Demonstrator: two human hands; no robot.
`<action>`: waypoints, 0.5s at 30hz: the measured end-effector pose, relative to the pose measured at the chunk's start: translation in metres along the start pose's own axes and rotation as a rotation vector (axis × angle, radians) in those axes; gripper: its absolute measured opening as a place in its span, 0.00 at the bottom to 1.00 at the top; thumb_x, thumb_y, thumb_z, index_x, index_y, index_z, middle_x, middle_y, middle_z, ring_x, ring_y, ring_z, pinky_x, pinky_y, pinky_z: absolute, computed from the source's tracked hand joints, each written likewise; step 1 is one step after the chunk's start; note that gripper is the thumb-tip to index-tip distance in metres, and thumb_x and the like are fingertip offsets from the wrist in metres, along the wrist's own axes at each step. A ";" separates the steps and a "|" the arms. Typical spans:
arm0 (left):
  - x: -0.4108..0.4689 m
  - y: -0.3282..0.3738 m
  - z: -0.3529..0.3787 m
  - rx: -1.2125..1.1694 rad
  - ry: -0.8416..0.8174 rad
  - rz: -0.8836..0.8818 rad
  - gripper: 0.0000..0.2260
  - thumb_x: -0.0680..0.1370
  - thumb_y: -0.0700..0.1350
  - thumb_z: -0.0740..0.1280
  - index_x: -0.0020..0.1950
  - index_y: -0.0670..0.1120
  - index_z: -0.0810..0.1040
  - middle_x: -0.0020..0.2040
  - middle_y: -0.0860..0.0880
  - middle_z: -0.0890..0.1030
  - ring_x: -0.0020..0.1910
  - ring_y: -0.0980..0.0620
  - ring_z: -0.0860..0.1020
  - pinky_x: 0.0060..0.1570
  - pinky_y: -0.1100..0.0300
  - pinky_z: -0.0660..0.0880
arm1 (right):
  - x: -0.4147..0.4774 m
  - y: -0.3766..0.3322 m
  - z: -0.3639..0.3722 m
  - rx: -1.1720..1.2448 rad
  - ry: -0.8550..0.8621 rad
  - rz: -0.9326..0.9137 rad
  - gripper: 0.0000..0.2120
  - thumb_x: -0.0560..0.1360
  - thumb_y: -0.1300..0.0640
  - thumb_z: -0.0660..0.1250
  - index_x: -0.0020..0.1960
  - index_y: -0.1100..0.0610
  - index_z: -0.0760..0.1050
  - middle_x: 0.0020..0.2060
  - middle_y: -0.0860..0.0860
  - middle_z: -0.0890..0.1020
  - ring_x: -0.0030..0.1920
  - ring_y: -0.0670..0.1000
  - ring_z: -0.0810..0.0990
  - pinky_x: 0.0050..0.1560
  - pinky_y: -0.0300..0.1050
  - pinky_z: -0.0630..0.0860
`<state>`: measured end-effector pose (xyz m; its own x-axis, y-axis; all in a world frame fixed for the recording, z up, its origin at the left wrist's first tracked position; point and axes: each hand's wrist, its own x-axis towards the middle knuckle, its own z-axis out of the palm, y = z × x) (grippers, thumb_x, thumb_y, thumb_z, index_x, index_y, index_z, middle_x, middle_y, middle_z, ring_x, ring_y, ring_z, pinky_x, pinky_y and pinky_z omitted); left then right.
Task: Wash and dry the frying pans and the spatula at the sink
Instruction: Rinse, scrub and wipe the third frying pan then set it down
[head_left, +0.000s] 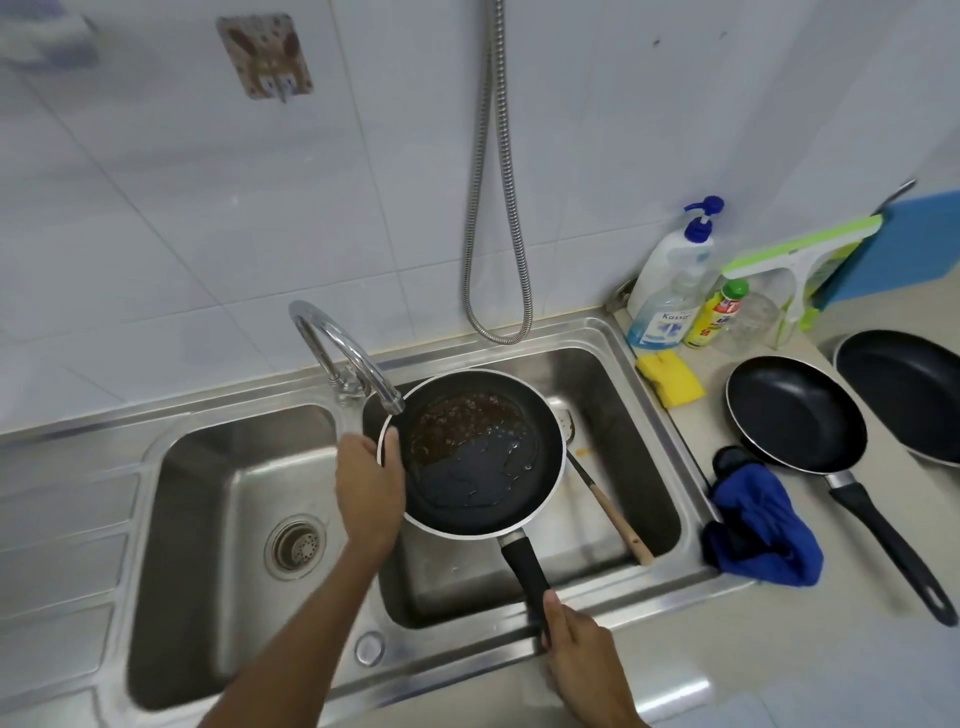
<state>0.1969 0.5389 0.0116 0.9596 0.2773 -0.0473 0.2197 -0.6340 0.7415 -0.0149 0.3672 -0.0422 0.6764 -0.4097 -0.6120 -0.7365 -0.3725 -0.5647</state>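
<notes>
You are gripping one dirty pan (483, 467) over the sink (218, 457), left hand (366, 483) clamping its rim, right hand (582, 660) wrapping its handle. One spatula (602, 493) is lying in the sink, and two other pans (795, 415) (904, 389) are sitting right of it.

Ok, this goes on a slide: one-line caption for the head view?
Left hand on the rim, right hand on the handle: a dirty frying pan held over the sink, spatula below.

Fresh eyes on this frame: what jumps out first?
A black frying pan smeared with brown residue, held over the right steel sink basin: left hand grips its rim, right hand its handle. A second black pan, a third black pan and a crumpled blue cloth lie on the counter at right.
</notes>
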 end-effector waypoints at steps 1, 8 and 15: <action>-0.027 -0.009 0.006 -0.036 -0.052 -0.078 0.16 0.83 0.55 0.63 0.44 0.43 0.72 0.39 0.48 0.77 0.40 0.44 0.78 0.38 0.55 0.68 | -0.002 -0.001 0.000 0.005 -0.003 -0.008 0.25 0.82 0.39 0.49 0.37 0.47 0.76 0.40 0.48 0.83 0.44 0.48 0.80 0.50 0.43 0.72; -0.158 -0.025 0.041 -0.254 -0.329 -0.473 0.30 0.77 0.68 0.63 0.32 0.42 0.71 0.30 0.47 0.76 0.32 0.48 0.75 0.31 0.60 0.71 | -0.020 -0.008 -0.007 0.046 -0.021 -0.039 0.24 0.83 0.41 0.47 0.38 0.47 0.75 0.38 0.45 0.80 0.42 0.43 0.77 0.44 0.42 0.70; -0.171 -0.007 0.081 -0.659 -0.681 -0.913 0.23 0.73 0.59 0.76 0.36 0.40 0.80 0.34 0.45 0.84 0.32 0.49 0.81 0.37 0.57 0.78 | -0.022 -0.002 0.000 0.042 -0.050 -0.052 0.25 0.84 0.41 0.44 0.65 0.44 0.77 0.56 0.50 0.85 0.53 0.49 0.81 0.55 0.42 0.72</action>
<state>0.0454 0.4379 -0.0395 0.4502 -0.1242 -0.8842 0.8919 0.1090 0.4389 -0.0282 0.3772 -0.0273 0.7136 -0.3486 -0.6077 -0.7006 -0.3565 -0.6181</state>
